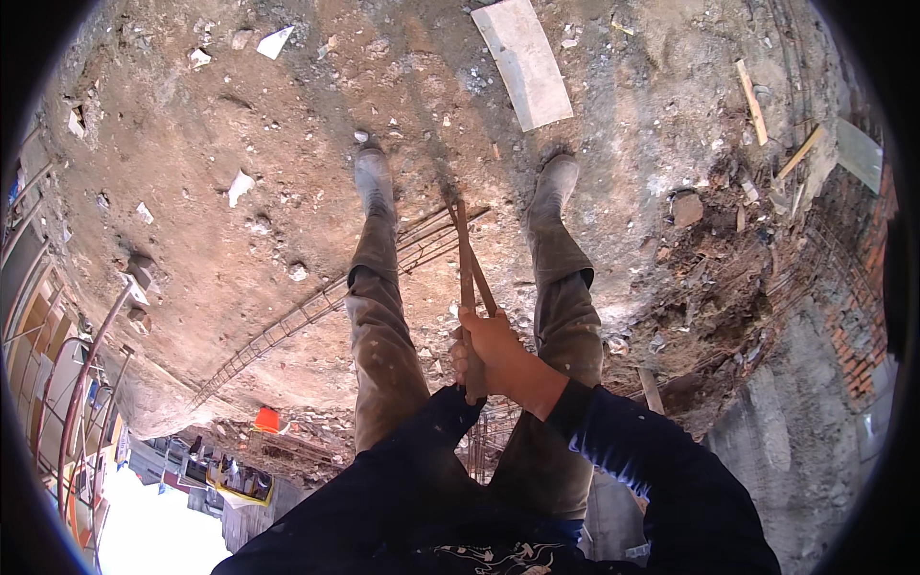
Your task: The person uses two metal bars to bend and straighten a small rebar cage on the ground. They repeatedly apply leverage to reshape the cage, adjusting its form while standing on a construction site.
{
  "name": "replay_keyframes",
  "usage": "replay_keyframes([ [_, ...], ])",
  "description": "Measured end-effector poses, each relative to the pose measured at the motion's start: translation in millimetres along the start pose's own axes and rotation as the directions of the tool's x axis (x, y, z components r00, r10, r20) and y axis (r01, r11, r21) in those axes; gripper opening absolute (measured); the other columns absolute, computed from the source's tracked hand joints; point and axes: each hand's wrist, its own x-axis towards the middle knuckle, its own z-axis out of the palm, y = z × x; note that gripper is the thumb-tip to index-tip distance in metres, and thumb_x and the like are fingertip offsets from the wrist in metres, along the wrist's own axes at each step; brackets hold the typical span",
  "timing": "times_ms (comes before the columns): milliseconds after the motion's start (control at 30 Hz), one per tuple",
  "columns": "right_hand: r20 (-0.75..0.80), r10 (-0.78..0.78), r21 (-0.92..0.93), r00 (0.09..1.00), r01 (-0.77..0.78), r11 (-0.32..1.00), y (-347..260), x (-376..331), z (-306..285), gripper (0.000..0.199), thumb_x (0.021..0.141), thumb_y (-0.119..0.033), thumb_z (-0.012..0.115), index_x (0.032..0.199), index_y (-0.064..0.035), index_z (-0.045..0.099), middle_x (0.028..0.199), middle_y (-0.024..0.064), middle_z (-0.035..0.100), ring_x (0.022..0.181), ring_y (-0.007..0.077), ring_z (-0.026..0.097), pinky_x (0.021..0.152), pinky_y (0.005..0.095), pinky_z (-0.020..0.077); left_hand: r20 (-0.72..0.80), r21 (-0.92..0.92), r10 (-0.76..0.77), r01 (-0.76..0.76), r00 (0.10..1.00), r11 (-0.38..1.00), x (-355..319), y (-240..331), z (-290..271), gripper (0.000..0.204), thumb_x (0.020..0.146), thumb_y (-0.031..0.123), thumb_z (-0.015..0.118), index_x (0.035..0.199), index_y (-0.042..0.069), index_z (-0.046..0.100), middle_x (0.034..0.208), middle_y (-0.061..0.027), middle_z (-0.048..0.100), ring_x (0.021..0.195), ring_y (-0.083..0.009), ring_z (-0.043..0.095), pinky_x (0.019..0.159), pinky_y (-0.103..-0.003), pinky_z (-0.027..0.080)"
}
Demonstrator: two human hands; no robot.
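Rubble-strewn dirt ground [240, 144] lies beyond my right hand [494, 350], which is clenched around two rusty rods [468, 268]. My left hand is hidden. The rods could slip and strike my boot [374, 177].

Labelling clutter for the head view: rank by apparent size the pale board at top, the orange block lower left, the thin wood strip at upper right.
1. pale board
2. thin wood strip
3. orange block
Strip and block look close in area; distances from the camera differ, so true size is unsure.

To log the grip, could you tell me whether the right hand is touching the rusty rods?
Touching. The head view shows the right hand wrapped around the rods.
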Motion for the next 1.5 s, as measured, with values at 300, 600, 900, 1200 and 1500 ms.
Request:
replay_keyframes([
  [300, 0.045, -0.143, -0.103, 0.989, 0.147, 0.984, -4, -3, -15, 0.034, 0.101, -0.038, 0.062, 0.086, -0.0123, 0.047, 0.056, -0.0025, 0.039, 0.042, 0.0126, 0.041, 0.041, 0.0324, 0.0348, 0.174, -0.183, 0.006, 0.026, 0.985, 0.983, 17, 23, -62, 0.043, 0.107, 0.051, 0.043, 0.097, 0.010, 0.054, 0.067, -0.0012, 0.047, 0.050, -0.0131, 0.045, 0.042, -0.032, 0.039],
  [600, 0.028, -0.084, -0.072, 0.996, 0.086, 0.994, -20, -24, -52, 0.041, 0.104, -0.047, 0.056, 0.099, -0.0067, 0.053, 0.055, -0.0051, 0.035, 0.039, 0.0077, 0.035, 0.037, 0.0265, 0.0286, 0.156, -0.137, 0.017, 0.004, 0.988, 0.991, -55, 85, -135, 0.032, 0.109, 0.044, 0.045, 0.098, 0.013, 0.046, 0.061, 0.0042, 0.036, 0.045, -0.0070, 0.034, 0.036, -0.026, 0.029],
  [900, -0.126, -0.153, -0.159, 0.980, 0.132, 0.978, 32, 17, 10, 0.036, 0.105, -0.041, 0.053, 0.090, -0.0091, 0.048, 0.056, 0.0011, 0.042, 0.040, 0.0163, 0.041, 0.040, 0.0361, 0.0343, 0.085, -0.114, 0.074, -0.065, 0.994, 0.991, -59, 99, -141, 0.028, 0.107, 0.039, 0.049, 0.095, 0.014, 0.045, 0.064, 0.0034, 0.038, 0.048, -0.0073, 0.037, 0.042, -0.026, 0.031],
  [1200, -0.232, -0.241, -0.330, 0.942, 0.156, 0.931, 30, 22, 25, 0.039, 0.102, -0.040, 0.055, 0.087, -0.0035, 0.053, 0.060, 0.0050, 0.050, 0.045, 0.0158, 0.048, 0.043, 0.0391, 0.0415, 0.159, 0.165, 0.079, -0.105, 0.984, 0.981, -92, 78, -135, 0.026, 0.104, 0.036, 0.059, 0.110, 0.012, 0.052, 0.108, -0.0071, 0.067, 0.080, -0.0097, 0.059, 0.057, -0.022, 0.040],
  [1500, -0.190, -0.469, -0.450, 0.863, 0.348, 0.822, 85, 58, 4, 0.040, 0.102, -0.032, 0.052, 0.089, 0.0048, 0.059, 0.062, 0.0098, 0.058, 0.042, 0.0188, 0.054, 0.038, 0.0371, 0.0414, 0.211, 0.298, 0.334, -0.386, 0.919, 0.873, -30, 50, -111, 0.021, 0.104, 0.026, 0.061, 0.109, 0.008, 0.052, 0.095, -0.0046, 0.063, 0.086, -0.0154, 0.064, 0.068, -0.031, 0.050],
])
